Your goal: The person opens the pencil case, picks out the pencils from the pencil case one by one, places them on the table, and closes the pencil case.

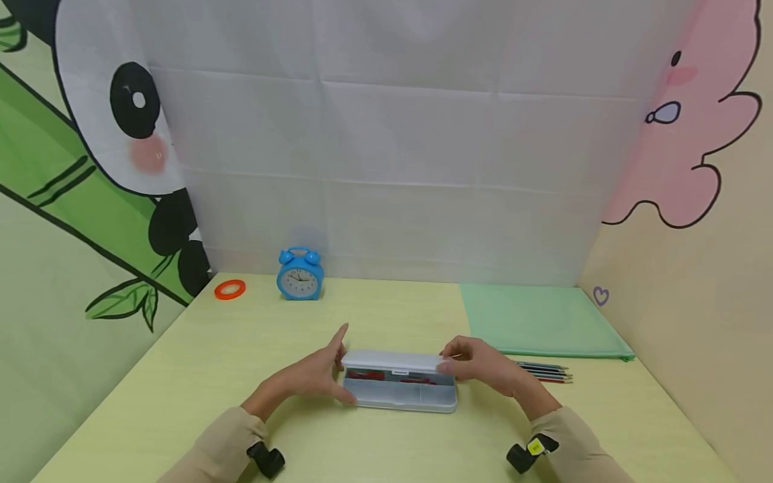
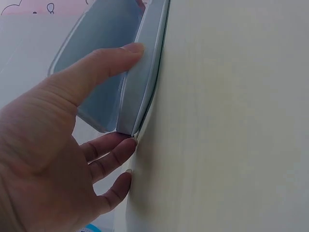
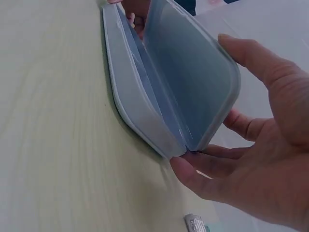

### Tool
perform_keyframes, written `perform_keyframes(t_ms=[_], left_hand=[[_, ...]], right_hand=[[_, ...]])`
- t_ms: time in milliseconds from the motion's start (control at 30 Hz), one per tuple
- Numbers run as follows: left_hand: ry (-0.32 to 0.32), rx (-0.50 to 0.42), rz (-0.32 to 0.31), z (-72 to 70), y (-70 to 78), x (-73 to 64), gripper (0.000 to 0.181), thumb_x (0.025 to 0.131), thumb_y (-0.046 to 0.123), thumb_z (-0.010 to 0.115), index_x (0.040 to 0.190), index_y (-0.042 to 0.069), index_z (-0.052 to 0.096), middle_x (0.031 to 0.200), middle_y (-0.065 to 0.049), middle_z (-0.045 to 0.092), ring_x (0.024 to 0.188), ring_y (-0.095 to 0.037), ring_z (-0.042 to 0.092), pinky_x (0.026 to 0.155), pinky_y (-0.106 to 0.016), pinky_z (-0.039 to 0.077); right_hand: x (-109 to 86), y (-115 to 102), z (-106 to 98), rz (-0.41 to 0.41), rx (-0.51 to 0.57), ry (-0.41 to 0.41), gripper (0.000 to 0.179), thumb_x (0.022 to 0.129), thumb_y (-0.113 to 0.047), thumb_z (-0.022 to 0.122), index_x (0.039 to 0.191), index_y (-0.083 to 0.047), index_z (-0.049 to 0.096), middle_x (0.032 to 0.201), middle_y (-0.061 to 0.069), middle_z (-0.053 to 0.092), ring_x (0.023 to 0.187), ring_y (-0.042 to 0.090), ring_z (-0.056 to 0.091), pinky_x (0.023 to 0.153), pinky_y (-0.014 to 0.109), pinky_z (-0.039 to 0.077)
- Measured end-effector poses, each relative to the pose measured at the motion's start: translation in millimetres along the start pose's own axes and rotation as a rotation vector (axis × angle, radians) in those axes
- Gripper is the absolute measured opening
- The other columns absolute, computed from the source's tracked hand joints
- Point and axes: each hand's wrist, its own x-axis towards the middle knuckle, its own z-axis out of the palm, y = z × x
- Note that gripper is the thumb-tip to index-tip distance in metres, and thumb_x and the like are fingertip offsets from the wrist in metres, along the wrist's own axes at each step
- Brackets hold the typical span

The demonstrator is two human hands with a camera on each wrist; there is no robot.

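Observation:
A pale, semi-clear pencil case (image 1: 401, 397) lies on the table in front of me, its hinged lid (image 1: 389, 361) tilted partway up. Small red items (image 1: 365, 375) show under the lid at the back of the case. My left hand (image 1: 311, 374) grips the left end of the base, thumb on the front wall (image 2: 140, 72) and fingertips at the end by the tabletop. At the right end, my right hand (image 1: 480, 364) holds the raised lid, thumb on its free edge and fingers behind. Its little finger (image 3: 188, 174) touches the hinge corner of the case.
Several dark pencils (image 1: 546, 371) lie right of the case, just in front of a green mat (image 1: 543, 322). A blue alarm clock (image 1: 300, 276) stands at the back left beside an orange tape ring (image 1: 229, 297). A white cloth (image 1: 392, 147) hangs behind the table.

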Motion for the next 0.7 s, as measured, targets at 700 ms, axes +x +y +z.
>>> perform_keyframes(t_ms=[700], left_hand=[[-0.007, -0.007, 0.002, -0.6, -3.5, 1.7, 0.074, 0.081, 0.043, 0.082, 0.135, 0.007, 0.047, 0.126, -0.006, 0.055, 0.110, -0.023, 0.054, 0.087, -0.041, 0.046]], right_hand=[[0.9, 4.4, 10.8, -0.201, -0.477, 0.001, 0.048, 0.075, -0.037, 0.088, 0.106, -0.012, 0.063, 0.125, 0.005, 0.061, 0.113, 0.025, 0.055, 0.090, 0.043, 0.050]])
